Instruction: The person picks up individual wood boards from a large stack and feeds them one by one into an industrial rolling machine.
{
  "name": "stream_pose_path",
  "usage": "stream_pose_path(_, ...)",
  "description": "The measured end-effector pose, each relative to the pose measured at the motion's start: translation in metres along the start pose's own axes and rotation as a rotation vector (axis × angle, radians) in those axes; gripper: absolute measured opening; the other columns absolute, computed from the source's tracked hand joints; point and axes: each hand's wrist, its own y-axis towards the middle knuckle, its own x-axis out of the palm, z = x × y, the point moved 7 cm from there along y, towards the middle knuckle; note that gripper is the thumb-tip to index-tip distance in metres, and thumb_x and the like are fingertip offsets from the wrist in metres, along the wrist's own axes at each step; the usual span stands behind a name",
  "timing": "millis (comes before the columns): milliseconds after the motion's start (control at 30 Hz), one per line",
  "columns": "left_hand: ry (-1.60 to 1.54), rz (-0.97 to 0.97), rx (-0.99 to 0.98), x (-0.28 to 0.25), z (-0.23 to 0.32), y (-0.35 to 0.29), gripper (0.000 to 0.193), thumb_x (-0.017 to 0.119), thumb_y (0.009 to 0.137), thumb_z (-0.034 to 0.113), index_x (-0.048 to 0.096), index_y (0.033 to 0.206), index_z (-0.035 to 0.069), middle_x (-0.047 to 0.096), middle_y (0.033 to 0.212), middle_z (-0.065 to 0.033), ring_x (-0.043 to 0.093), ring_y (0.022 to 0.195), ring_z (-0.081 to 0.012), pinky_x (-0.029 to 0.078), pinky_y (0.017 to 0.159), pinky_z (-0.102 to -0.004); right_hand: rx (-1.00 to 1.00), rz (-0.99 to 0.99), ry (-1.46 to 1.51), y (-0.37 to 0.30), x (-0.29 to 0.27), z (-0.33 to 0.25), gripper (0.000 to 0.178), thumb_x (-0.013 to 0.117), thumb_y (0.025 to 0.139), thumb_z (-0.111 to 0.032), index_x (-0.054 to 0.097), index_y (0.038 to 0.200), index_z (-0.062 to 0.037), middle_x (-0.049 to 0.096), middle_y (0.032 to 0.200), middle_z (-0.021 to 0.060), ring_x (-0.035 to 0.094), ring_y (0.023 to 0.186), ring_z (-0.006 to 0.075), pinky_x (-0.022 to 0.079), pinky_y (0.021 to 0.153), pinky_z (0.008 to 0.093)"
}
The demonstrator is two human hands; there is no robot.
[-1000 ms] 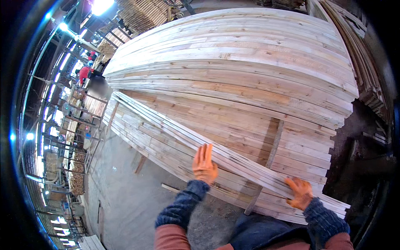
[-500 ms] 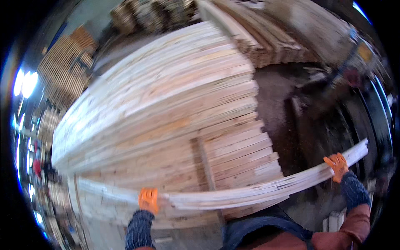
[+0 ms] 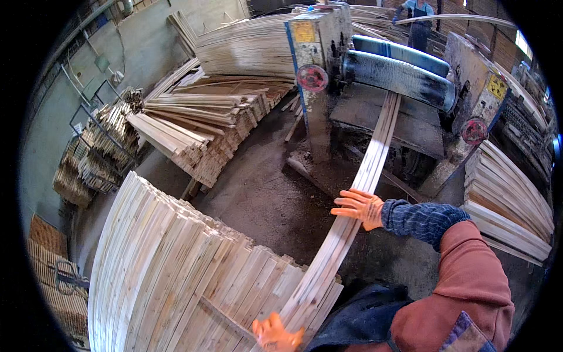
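Several long, pale wooden strips lie side by side and run from me into a roller machine. Their far ends pass beneath its dark front roller, where they drop out of sight. My right hand, in an orange glove, rests across the top of the strips with its fingers stretched out flat. Lower down, my left hand, gloved alike, is curled at the strips' near part; the picture's lower edge cuts it off. Under and beside it is a large stack of wooden strips.
Red handwheels sit on the machine's posts. More lumber piles stand at the left back and right. A metal-framed rack of strips is by the wall. Behind the machine, a co-worker handles a long strip.
My view has turned right, from the stack to the machine. The strips swung from crosswise to pointing ahead, their far ends now under the roller. My right hand's grip has become a flat hand.
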Motion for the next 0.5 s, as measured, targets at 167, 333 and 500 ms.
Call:
stream_pose_path(167,-0.101,0.086,-0.007,0.031,0.072,0.066,0.086,0.084,0.059,0.055,0.061,0.123,0.001,0.069,0.11,-0.0223,0.061,0.109,-0.0402,0.037,0.111,-0.0515,-0.098,0.178,0.112,-0.008,0.007,-0.038,0.119,0.074,0.058,-0.012,0.026,0.166,-0.0295,0.043,0.161,0.0085,0.038,0.152,0.0306,0.024,0.129,0.0496)
stream_pose_path(333,-0.188,0.114,0.049,0.039,0.134,0.089,0.096,0.085,0.058,0.051,0.057,0.136,0.001,0.067,0.122,-0.0245,0.06,0.113,-0.0413,0.04,0.108,-0.0531,-0.188,0.131,0.013,-0.003,0.027,-0.067,0.097,0.07,0.068,-0.023,0.038,0.16,-0.0259,0.059,0.139,0.0073,0.053,0.135,0.0286,0.03,0.124,0.0519)
stream_pose_path(500,-0.233,0.406,0.124,0.027,0.133,0.057,0.088,0.087,0.06,0.044,0.058,0.133,0.005,0.067,0.123,-0.0186,0.059,0.114,-0.0396,0.042,0.105,-0.0522,-0.17,0.02,-0.004,-0.008,0.029,0.004,0.106,0.082,0.059,-0.024,0.043,0.158,-0.0282,0.061,0.133,0.0028,0.054,0.132,0.0254,0.026,0.127,0.0479)
